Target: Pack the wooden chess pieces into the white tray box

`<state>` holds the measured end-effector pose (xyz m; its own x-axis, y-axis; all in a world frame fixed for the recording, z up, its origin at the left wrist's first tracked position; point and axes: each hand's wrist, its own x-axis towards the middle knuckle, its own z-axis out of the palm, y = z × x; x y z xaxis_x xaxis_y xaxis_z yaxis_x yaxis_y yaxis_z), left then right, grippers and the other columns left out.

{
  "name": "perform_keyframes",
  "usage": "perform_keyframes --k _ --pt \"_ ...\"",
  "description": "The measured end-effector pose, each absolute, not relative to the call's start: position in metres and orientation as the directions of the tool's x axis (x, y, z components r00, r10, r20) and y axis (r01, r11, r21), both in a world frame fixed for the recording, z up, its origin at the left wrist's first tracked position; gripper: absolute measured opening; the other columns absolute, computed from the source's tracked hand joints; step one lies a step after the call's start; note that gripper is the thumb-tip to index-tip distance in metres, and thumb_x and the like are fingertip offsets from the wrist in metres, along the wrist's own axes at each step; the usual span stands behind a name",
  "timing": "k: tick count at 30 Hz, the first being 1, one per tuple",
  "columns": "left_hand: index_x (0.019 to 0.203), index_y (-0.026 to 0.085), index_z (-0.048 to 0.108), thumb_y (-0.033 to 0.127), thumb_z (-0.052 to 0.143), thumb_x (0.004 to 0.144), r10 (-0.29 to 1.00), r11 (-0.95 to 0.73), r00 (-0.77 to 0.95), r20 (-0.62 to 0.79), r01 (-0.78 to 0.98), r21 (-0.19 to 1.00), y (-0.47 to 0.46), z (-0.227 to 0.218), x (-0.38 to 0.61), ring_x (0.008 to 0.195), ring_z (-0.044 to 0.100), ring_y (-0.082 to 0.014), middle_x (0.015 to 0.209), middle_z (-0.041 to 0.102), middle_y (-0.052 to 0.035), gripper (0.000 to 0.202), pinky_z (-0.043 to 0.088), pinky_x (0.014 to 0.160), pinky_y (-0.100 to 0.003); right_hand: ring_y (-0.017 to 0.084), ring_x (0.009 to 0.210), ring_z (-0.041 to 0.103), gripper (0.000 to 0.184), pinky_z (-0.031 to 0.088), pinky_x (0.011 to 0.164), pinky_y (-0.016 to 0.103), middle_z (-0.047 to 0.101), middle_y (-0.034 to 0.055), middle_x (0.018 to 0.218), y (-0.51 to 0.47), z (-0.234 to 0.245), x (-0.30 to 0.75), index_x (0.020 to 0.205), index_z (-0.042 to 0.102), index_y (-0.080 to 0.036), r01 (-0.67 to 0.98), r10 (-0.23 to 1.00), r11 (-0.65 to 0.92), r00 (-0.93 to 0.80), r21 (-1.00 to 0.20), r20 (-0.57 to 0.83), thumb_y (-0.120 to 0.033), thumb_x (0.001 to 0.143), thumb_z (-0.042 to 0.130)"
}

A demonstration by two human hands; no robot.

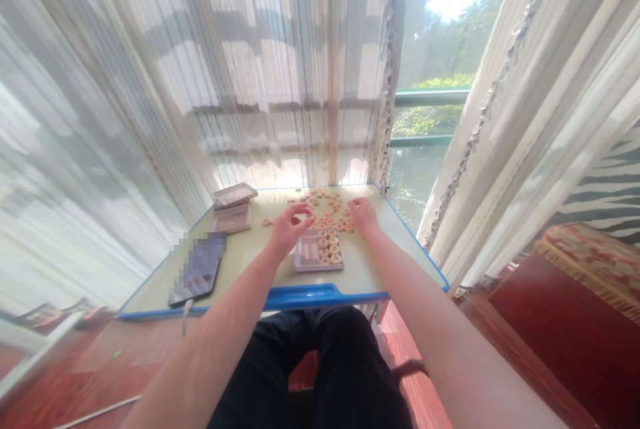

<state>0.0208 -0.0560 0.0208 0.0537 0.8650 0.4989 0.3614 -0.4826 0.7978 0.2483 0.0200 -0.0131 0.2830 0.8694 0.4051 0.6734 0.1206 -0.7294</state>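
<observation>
A small pink tray [306, 254] sits on a pale table with a blue rim [310, 296]; its right half holds several round wooden discs in rows. More round wooden discs [327, 205] lie scattered on the table beyond it. My left hand [289, 224] hovers just above the tray's far left corner, thumb and fingers pinched round one disc. My right hand [363, 215] rests palm down on the loose discs at the right, its fingers curled over them; whether it holds one is hidden.
Two flat pinkish boxes [233, 206] are stacked at the table's far left. A dark phone [199, 269] with a cable lies at the near left. Sheer curtains and a window surround the table. A red cushioned seat [575, 295] stands at right.
</observation>
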Motion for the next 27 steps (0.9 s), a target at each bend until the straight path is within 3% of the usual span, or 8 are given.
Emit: perform_keyframes --k 4,9,15,21,27 --pt "0.105 0.018 0.061 0.038 0.064 0.075 0.828 -0.477 0.005 0.560 0.531 0.700 -0.052 0.006 0.012 0.055 0.050 -0.0080 0.093 0.069 -0.0050 0.036 0.046 0.061 -0.024 0.017 0.083 0.059 0.022 0.043 0.079 0.029 0.066 0.0053 0.090 0.010 -0.008 0.244 0.085 0.067 -0.018 0.688 0.894 0.137 0.224 -0.713 0.388 -0.031 0.078 0.051" --pt "0.094 0.018 0.066 0.032 0.061 0.077 0.797 -0.480 0.136 0.588 0.733 0.482 -0.058 0.000 0.015 0.062 0.055 -0.0117 0.080 0.068 -0.0029 0.023 0.045 0.069 -0.026 0.018 0.084 0.060 0.025 0.043 0.079 0.030 0.067 0.0076 0.092 0.006 -0.003 0.237 0.091 0.067 -0.015 0.690 0.913 0.102 0.220 -0.717 0.342 -0.031 0.077 0.054" --pt "0.093 0.018 0.070 0.035 0.063 0.075 0.854 -0.422 0.104 0.510 0.712 0.561 -0.058 -0.002 0.017 0.063 0.057 -0.0127 0.073 0.067 -0.0015 0.026 0.044 0.067 -0.025 0.019 0.088 0.061 0.029 0.043 0.081 0.029 0.068 0.0100 0.095 -0.028 -0.010 0.220 0.095 0.068 -0.014 0.678 0.909 0.009 0.301 -0.735 0.289 -0.027 0.080 0.047" --pt "0.078 0.018 0.074 0.035 0.067 0.072 0.819 -0.543 0.289 0.496 0.671 0.505 -0.062 0.002 0.013 0.062 0.055 -0.0120 0.067 0.065 -0.0016 0.019 0.043 0.065 -0.024 0.023 0.104 0.054 0.030 0.037 0.094 0.032 0.064 0.0153 0.104 -0.060 -0.014 0.217 0.095 0.068 -0.010 0.697 0.870 -0.015 0.363 -0.717 0.334 -0.027 0.082 0.047" --pt "0.076 0.019 0.073 0.041 0.068 0.069 0.800 -0.599 0.436 0.414 0.626 0.499 -0.076 0.013 0.007 0.060 0.051 -0.0113 0.065 0.062 -0.0004 0.023 0.040 0.059 -0.024 0.024 0.102 0.053 0.023 0.035 0.097 0.036 0.063 0.0140 0.102 -0.052 -0.017 0.209 0.085 0.070 -0.014 0.729 0.867 0.025 0.325 -0.684 0.378 -0.027 0.079 0.051"
